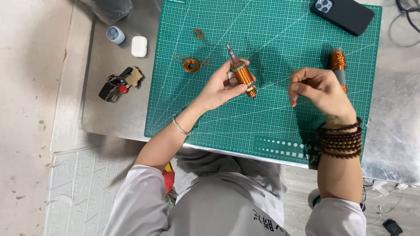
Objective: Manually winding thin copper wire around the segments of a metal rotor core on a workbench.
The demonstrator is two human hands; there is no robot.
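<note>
At the centre of the frame, above the green cutting mat, our left hand grips a copper-wound motor rotor while our right hand pinches closed on something too thin to make out, near a copper wire spool.

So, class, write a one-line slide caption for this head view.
Left hand holds a copper-wound motor armature above a green cutting mat; right hand pinches nearby.

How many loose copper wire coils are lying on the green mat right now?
2. A small ring lies near the mat's top edge, and a larger tangled coil sits below it, left of the left hand. The hands might hide more.
</note>
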